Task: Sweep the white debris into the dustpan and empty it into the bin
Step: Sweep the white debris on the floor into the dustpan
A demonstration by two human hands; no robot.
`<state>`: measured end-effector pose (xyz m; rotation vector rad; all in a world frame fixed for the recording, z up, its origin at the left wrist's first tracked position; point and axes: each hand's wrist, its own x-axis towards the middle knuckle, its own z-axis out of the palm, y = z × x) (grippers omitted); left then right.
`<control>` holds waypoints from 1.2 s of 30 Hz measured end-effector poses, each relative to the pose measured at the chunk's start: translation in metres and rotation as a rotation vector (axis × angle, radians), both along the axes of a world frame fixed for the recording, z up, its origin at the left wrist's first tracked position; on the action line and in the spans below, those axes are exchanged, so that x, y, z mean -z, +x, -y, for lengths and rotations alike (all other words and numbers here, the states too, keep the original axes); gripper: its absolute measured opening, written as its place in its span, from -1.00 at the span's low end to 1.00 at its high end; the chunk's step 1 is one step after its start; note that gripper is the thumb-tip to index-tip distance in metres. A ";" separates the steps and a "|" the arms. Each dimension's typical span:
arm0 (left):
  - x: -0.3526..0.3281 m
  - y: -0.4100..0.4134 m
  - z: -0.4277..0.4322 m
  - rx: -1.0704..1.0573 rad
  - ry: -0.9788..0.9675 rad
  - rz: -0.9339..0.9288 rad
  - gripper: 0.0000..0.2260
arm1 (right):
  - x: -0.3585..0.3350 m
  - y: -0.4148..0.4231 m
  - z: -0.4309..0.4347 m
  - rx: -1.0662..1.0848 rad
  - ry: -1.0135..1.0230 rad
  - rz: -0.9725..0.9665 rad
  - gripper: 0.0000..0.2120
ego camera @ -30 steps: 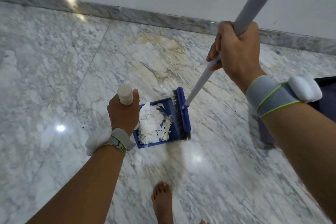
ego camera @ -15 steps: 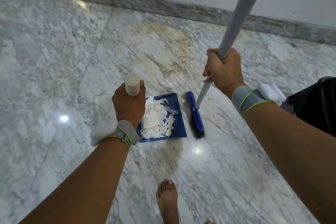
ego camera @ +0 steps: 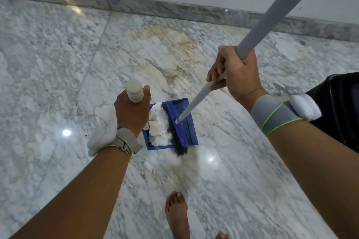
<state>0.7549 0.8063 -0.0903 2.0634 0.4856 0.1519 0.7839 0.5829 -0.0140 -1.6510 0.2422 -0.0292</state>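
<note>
While brush head [ego camera: 177,126] sits over dustpan [ego camera: 191,132] on floor [ego camera: 58,64], we find white debris [ego camera: 158,128] mostly heaped inside. Left hand [ego camera: 132,110] fingers clamped on dustpan handle [ego camera: 133,90]; right hand [ego camera: 236,73] fingers clamped on broom pole [ego camera: 272,17]. Faint residue at pan lip. We judge sweeping nearly done; emptying outstanding.

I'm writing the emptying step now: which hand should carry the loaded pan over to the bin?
Left. The left hand already grips the cream upright handle of the blue plastic dustpan holding the white debris; the right hand is busy on the grey broom pole.
</note>
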 end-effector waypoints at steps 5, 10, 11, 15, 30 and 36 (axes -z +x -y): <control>-0.005 -0.003 0.014 0.079 0.002 -0.023 -0.78 | -0.038 -0.015 0.028 0.082 -0.014 0.078 -0.60; -0.002 -0.011 0.041 0.120 0.011 -0.032 -0.75 | -0.046 -0.022 0.062 0.216 -0.100 0.082 -0.60; 0.001 -0.012 0.044 0.119 0.003 -0.032 -0.76 | -0.042 -0.023 0.068 0.234 -0.124 0.066 -0.61; 0.007 -0.015 0.051 0.106 0.006 -0.022 -0.70 | -0.014 -0.027 0.088 0.295 -0.229 -0.035 -0.66; 0.014 -0.024 0.049 0.090 0.018 -0.042 -0.69 | 0.022 -0.049 0.034 0.063 -0.186 -0.113 -0.58; 0.012 -0.020 0.048 0.081 0.036 -0.025 -0.68 | -0.004 -0.042 0.039 0.077 -0.109 -0.083 -0.57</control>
